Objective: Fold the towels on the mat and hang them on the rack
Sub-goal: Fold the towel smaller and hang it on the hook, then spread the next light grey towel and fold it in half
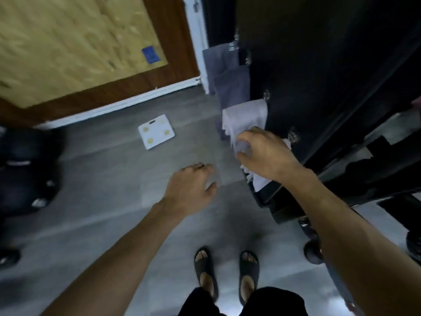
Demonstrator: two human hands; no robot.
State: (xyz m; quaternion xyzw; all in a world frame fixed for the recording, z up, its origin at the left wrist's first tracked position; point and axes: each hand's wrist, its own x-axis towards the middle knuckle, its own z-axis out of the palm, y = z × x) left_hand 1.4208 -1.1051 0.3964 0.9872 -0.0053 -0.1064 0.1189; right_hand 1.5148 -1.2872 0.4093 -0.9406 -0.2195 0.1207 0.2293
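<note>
The right hand (262, 151) curls its fingers on a white fringed cloth towel (246, 117) hanging at right; the left hand (193, 185), loosely curled, holds nothing visible.

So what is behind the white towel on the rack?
Behind the white towel hangs a grey towel on the black rack. The right hand covers the white towel's lower part, so nothing shows there.

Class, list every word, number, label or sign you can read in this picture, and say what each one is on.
No text can be read.
Blue label on the yellow mat: too blurred to read.
White bathroom scale on the floor: its small dark display shows nothing legible.
</note>
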